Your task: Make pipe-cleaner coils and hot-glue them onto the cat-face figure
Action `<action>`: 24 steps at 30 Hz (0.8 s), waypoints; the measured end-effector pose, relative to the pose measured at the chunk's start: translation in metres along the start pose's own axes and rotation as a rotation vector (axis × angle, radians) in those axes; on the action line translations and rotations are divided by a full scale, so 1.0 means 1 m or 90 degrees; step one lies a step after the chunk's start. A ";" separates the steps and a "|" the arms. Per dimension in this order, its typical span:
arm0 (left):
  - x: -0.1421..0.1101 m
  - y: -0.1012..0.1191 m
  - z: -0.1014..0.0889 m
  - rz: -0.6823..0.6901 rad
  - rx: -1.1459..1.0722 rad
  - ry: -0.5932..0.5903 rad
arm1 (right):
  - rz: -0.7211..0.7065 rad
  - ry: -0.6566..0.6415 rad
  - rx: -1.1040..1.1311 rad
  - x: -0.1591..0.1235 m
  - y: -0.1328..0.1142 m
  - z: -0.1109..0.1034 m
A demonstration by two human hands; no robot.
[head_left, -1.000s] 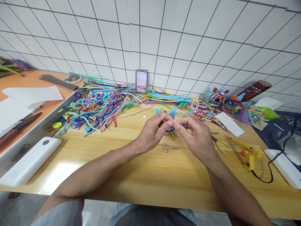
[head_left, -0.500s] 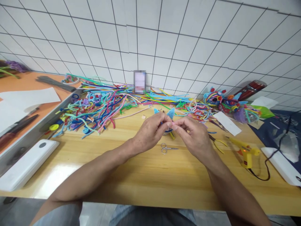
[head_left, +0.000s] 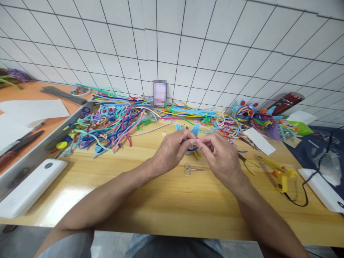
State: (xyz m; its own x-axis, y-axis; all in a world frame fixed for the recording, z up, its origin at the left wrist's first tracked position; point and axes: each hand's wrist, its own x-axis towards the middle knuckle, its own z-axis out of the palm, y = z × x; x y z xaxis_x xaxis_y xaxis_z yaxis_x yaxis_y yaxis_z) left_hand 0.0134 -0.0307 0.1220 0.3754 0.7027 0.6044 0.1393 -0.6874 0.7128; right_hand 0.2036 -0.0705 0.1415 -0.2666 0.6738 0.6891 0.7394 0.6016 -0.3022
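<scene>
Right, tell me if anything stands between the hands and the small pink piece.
Nothing visible does: the fingertips of the left hand and right hand meet directly at the pink piece. The blue-eared figure shows behind the hands, partly hidden, and the scissors lie nearer the person, apart from both.

On my monitor the small held piece (head_left: 198, 141) is pink, the pointed ears (head_left: 195, 129) light blue. I get a yellow-tan, wood-grained desk (head_left: 172, 204), a white wall (head_left: 172, 46) gridded in dark lines, a yellow glue gun (head_left: 282, 176), silver scissors (head_left: 191, 169) and fuzzy stems (head_left: 118, 123) mixing blue, pink, red and green.
</scene>
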 end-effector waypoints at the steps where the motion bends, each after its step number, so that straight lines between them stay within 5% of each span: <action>1: -0.001 0.000 0.002 -0.019 -0.028 0.009 | 0.012 0.000 0.014 0.001 0.000 0.000; 7: -0.001 -0.003 0.009 -0.117 -0.168 0.014 | 0.091 -0.023 0.069 0.001 0.004 -0.003; 14: 0.001 0.000 -0.002 0.027 0.058 -0.016 | -0.004 -0.017 -0.013 -0.003 0.003 0.000; 24: 0.000 -0.005 0.005 -0.057 -0.072 0.004 | 0.076 -0.017 0.058 0.001 0.003 -0.002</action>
State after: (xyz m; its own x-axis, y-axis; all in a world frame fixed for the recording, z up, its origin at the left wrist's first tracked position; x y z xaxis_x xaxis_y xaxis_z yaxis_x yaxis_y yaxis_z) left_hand 0.0167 -0.0284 0.1165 0.3605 0.7612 0.5390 0.0668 -0.5975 0.7991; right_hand 0.2071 -0.0686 0.1423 -0.1971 0.7535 0.6272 0.7079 0.5520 -0.4407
